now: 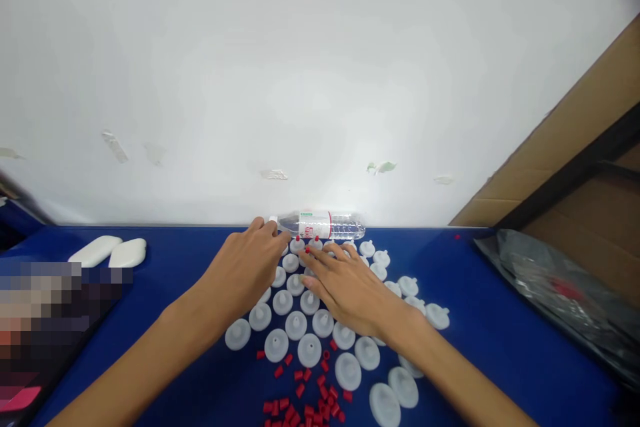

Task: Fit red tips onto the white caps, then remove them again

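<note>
Several white round plastic discs (296, 324), each with a short stem, stand in rows on the blue table (480, 320). A pile of small red caps (305, 400) lies in front of them. My left hand (245, 270) reaches to the far row, its fingertips at a disc (297, 245) with a red cap on its stem. My right hand (350, 290) lies over the discs, fingers pointing left, a small red cap (307, 251) at its fingertips. Whether it pinches that cap I cannot tell.
A clear water bottle (320, 224) lies on its side against the white wall. Two white oblong pieces (109, 251) sit at the left. A dark plastic bag (560, 287) and a cardboard box (585, 147) fill the right side.
</note>
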`<move>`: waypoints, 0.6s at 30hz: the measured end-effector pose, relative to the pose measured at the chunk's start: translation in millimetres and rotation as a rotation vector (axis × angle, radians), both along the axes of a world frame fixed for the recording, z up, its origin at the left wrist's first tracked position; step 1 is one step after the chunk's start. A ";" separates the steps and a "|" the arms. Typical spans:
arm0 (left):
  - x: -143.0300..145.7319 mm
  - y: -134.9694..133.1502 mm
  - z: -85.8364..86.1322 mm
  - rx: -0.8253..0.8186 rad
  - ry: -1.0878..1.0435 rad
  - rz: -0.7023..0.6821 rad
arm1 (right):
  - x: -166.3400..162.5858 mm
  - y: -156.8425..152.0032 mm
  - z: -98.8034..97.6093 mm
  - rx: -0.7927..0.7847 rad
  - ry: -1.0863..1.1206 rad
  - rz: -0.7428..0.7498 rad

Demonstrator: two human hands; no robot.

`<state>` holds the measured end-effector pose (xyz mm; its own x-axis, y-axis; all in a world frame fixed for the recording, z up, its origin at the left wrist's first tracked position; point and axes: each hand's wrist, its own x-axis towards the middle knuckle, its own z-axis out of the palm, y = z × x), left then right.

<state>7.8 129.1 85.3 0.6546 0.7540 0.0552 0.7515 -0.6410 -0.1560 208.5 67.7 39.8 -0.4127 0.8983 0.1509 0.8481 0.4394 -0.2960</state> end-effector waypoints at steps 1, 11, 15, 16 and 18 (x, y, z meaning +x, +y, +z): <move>-0.6 0.0 1.1 0.002 -0.017 -0.002 | 0.0 0.6 0.6 0.011 0.010 -0.002; 6.3 -13.9 10.5 -0.099 -0.415 -0.056 | 7.9 -4.7 41.9 0.087 0.317 -0.048; 7.5 -17.7 12.3 -0.164 -0.509 -0.143 | 8.7 -7.8 45.7 0.084 0.401 -0.007; 7.6 -17.7 12.1 -0.174 -0.525 -0.154 | 8.7 -8.4 46.3 0.093 0.396 0.006; 7.7 -17.4 12.5 -0.219 -0.553 -0.185 | 8.9 -9.6 47.9 0.104 0.377 0.035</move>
<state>15.5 111.7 97.8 0.6940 0.6633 0.2801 0.5574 -0.7411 0.3743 217.4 58.0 87.7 -0.3413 0.8566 0.3870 0.6721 0.5102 -0.5366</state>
